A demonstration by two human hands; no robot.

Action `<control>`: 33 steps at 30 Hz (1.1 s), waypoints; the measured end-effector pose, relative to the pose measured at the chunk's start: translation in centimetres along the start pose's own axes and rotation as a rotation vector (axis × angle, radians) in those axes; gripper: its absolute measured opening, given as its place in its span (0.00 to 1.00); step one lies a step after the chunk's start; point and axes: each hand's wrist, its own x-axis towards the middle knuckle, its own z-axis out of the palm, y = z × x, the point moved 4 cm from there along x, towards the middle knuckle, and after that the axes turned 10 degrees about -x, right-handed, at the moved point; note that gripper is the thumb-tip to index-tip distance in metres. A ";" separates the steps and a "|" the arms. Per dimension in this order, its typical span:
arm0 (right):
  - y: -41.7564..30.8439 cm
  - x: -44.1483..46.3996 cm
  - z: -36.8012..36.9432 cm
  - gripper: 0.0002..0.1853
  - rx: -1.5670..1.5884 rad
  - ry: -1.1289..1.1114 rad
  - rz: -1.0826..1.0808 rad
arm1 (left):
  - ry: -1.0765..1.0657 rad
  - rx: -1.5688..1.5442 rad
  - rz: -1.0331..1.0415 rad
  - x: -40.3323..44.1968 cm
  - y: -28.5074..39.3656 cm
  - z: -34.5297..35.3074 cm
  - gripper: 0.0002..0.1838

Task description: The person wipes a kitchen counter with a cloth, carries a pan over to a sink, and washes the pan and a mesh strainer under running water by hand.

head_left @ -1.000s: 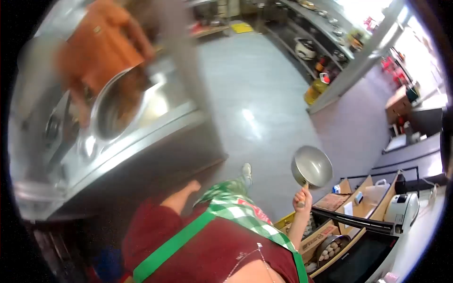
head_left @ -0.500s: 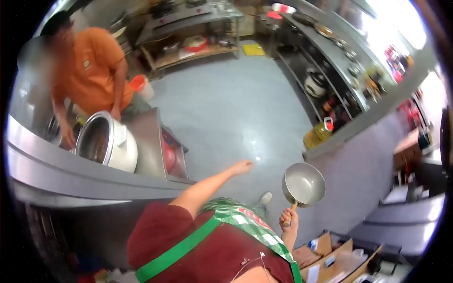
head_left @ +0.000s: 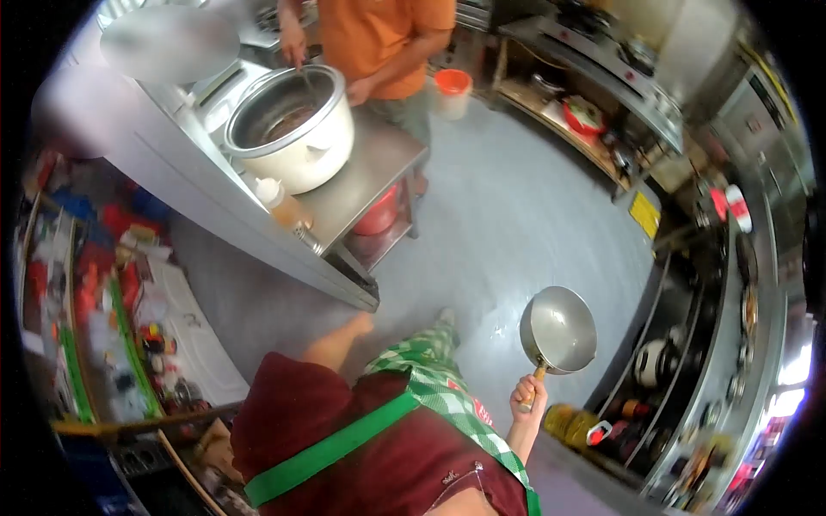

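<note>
We curl the fingers of our right hand [head_left: 527,394] around the wooden handle [head_left: 539,375] of the metal pan [head_left: 559,328], out over the floor [head_left: 482,232]. We cannot tell how our left hand's [head_left: 360,324] fingers are set.

Saucepan [head_left: 559,331] held out over the grey floor [head_left: 482,224].
My right hand [head_left: 528,393] grips its wooden handle [head_left: 533,387], the bowl facing up; my left hand [head_left: 358,325], too blurred for me to read the fingers, is near the steel table's [head_left: 379,142] corner. On that table I see a squeeze bottle [head_left: 280,203] beside a big white pot [head_left: 331,146], where a person in orange [head_left: 374,43] holds a utensil [head_left: 305,77].
</note>
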 end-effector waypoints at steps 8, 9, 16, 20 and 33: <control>-13.0 14.0 10.4 0.08 -0.095 -0.098 0.061 | -0.057 -0.141 -0.036 4.5 12.2 -3.7 0.14; -14.2 15.2 12.1 0.08 -0.091 -0.094 0.074 | 0.082 -0.231 0.020 8.2 13.7 -4.1 0.14; -21.7 23.7 18.2 0.09 -0.169 -0.130 0.124 | 0.346 -0.577 0.274 17.0 31.0 -17.1 0.13; -26.4 29.1 21.8 0.09 -0.110 -0.139 0.156 | 0.279 -0.536 0.249 22.1 33.6 -18.8 0.12; -41.2 47.2 35.9 0.10 -0.322 -0.238 0.260 | 0.329 -0.781 -0.147 31.0 31.3 -20.3 0.12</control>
